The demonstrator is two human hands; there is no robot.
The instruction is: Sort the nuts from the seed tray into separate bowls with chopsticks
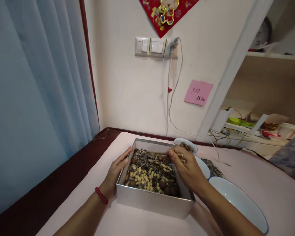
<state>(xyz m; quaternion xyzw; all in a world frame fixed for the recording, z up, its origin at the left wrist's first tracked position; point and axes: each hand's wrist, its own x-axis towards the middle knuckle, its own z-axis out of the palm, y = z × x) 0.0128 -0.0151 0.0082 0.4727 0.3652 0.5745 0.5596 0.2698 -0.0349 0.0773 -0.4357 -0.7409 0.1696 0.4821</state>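
Observation:
A silver rectangular metal box (149,198) stands on the pink-covered table. Mixed in it are peanuts (144,177), striped sunflower seeds (140,157) and several round brown nuts (162,185). My left hand (114,175), with a red bead bracelet at the wrist, lies along the box's left wall, its fingers stretched out near the rim. Over the box's right side, my right hand (186,167) is closed around a pair of chopsticks (156,153). Their thin ends point left over the seeds by the far wall; whether they pinch anything is too small to tell.
Right of the box are a small bowl of round brown nuts (186,147), a white plate (203,166), a larger white dish (238,196) and a pile of sunflower seeds (211,166). A white cable (199,133) runs from the wall socket onto the table. A blue curtain (39,82) hangs left.

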